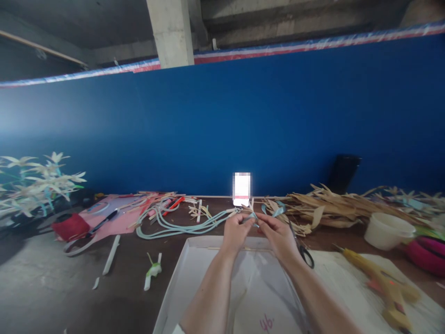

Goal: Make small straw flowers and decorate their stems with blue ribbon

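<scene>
My left hand (pixel 237 233) and my right hand (pixel 277 233) meet above the far end of a shallow white box (pixel 187 273). Thumbs and fingertips of both pinch a small light blue strip (pixel 253 216), perhaps ribbon or tape, wrapped at the base of a pale stem-like piece (pixel 252 205). Fingers partly cover the work. Just beyond stands a phone (pixel 241 190) with a bright, blurred-out screen. Pale blue cords (pixel 181 228) lie looped to the left of my left hand. Black-handled scissors (pixel 307 257) rest beside my right wrist.
Dried husks (pixel 313 208), a white tub (pixel 388 230) and a yellow glue gun (pixel 385 283) are on the right. Pale artificial flowers (pixel 41 181), a red roll (pixel 70 226) and a pink sheet (pixel 118 211) sit left. A blue partition (pixel 215 125) stands behind the table.
</scene>
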Demonstrator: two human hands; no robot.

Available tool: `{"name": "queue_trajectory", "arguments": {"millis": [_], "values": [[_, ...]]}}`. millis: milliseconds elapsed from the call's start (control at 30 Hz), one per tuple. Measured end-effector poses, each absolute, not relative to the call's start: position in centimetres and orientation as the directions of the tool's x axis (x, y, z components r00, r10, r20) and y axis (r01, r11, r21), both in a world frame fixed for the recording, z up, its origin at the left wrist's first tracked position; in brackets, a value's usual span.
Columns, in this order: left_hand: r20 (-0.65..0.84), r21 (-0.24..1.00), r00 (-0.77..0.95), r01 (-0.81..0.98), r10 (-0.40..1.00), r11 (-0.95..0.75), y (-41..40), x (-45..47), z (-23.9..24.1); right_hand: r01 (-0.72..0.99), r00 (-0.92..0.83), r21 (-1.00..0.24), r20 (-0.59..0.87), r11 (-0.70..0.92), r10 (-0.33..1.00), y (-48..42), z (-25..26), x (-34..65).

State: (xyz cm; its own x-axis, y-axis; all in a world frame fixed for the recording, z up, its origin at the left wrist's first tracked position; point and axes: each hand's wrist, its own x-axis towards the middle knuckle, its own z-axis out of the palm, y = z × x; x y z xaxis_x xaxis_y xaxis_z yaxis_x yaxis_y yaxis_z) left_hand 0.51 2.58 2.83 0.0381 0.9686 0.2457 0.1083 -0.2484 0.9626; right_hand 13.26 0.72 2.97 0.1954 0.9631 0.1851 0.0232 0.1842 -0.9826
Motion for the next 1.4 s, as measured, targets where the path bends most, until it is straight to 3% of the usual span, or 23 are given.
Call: {"name": "queue_trajectory", "arguments": {"millis": [600,933,1400], "values": [[0.257,0.961,0.036,0.1,0.966,-0.259,2.6,0.6,2.7,0.042,0.178,-0.958,0.285,0.282,0.942,1.0,2.2,13.3],[0.296,0.952,0.037,0.066,0.954,-0.298,2.0,1.0,3.6,0.305,0.2,-0.896,0.392,0.323,0.898,0.8,2.2,13.6],[0.32,0.937,-0.01,0.149,0.947,-0.315,1.9,0.9,3.8,0.401,0.213,-0.874,0.38,0.274,0.9,0.6,2.8,13.3]]}}
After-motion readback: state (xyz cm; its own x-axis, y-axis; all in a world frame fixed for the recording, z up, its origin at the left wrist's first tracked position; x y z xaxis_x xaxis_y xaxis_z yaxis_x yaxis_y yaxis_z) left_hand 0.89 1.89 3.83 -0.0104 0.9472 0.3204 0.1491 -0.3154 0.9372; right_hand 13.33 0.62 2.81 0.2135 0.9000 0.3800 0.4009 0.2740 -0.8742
